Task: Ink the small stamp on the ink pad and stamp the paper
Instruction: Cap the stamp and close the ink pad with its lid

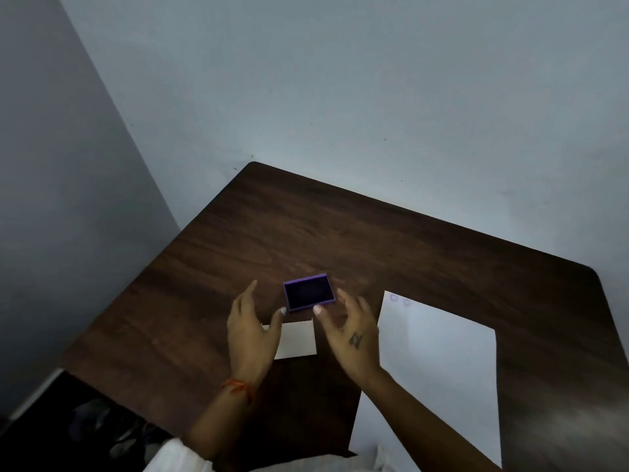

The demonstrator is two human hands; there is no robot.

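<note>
A purple ink pad [309,292] lies open on the dark wooden table [374,240], its dark inked face up. A white sheet of paper [439,369] lies to its right, with two faint round marks near its top left corner. My left hand [250,335] hovers just left of the pad, fingers apart, holding nothing. My right hand [350,335] hovers just right of the pad, fingers spread, thumb tip near the pad's front edge. No stamp shows in either hand.
A small white card or lid [296,338] lies on the table between my hands, partly under the left one. The table stands in a corner of grey walls. A dark floor area lies beyond the table's left front edge.
</note>
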